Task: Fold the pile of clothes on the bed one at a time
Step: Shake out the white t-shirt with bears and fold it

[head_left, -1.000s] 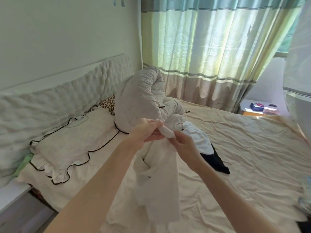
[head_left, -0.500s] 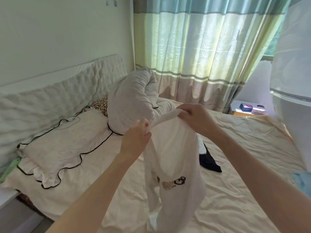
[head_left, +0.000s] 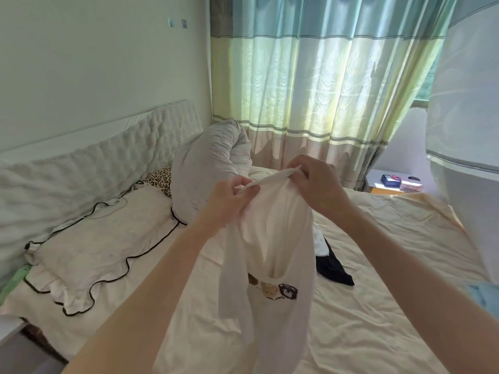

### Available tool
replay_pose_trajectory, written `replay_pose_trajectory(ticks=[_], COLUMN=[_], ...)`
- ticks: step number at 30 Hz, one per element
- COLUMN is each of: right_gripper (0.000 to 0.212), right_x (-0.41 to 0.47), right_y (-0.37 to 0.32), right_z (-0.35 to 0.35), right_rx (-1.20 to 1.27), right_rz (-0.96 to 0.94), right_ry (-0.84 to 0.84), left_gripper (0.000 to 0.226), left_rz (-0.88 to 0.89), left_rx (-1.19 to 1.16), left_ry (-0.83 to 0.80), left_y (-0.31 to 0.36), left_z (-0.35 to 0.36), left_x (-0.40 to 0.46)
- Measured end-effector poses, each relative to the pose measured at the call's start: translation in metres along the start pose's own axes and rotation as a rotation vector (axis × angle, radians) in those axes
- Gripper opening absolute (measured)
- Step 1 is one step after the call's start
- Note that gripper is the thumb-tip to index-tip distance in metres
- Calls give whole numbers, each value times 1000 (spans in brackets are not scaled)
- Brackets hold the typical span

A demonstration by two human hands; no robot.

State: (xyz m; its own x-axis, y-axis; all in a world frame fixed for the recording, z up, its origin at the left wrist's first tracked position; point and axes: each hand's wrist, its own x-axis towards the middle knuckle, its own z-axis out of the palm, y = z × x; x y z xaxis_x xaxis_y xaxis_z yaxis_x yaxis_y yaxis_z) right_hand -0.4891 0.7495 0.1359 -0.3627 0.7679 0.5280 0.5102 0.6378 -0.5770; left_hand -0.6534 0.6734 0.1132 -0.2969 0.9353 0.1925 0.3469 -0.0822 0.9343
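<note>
Both hands hold a white T-shirt (head_left: 280, 265) up over the bed (head_left: 378, 265): the left hand (head_left: 229, 201) pinches one end of its ribbed top edge, the right hand (head_left: 316, 184) pinches the other, the edge drawn tight between them. The shirt hangs down, its bear print (head_left: 272, 288) facing the camera. Behind it a small pile of black and white clothes (head_left: 330, 261) lies mid-bed. The cream sheet to the right of the pile lies open as far as the bed's far edge. At left, a frilled pillow (head_left: 91, 244) and a rolled grey duvet (head_left: 205, 174) sit against the padded headboard (head_left: 81, 168). Striped curtains (head_left: 310, 90) hang beyond.
</note>
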Motion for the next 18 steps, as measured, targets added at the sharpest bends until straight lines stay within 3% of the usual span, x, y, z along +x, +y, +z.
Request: replay_pose_trajectory(ticks=[2,5,9,14,18], right_gripper=[22,26,25,24,14], right_x=[-10,-22,-24,-17,-6], right_y=[7,18,37,48,47], right_z=[0,7,6,0,-13], right_rx=[-49,-169,-248,-179,-63], right_rz=[-47,-110,-32,45,70], right_ry=[-42,-96,-136,-83,139], left_gripper=[4,6,9,18,22], left_rz=[109,252,146,-102,-12], left_rx=[182,584,1024,791,592], left_ry=[-34,89,186,132,307], left_y=[1,0,-28,-42,-27], left_z=[-12,-19,-31,-48,-65], left_x=[2,3,-6,-9,1])
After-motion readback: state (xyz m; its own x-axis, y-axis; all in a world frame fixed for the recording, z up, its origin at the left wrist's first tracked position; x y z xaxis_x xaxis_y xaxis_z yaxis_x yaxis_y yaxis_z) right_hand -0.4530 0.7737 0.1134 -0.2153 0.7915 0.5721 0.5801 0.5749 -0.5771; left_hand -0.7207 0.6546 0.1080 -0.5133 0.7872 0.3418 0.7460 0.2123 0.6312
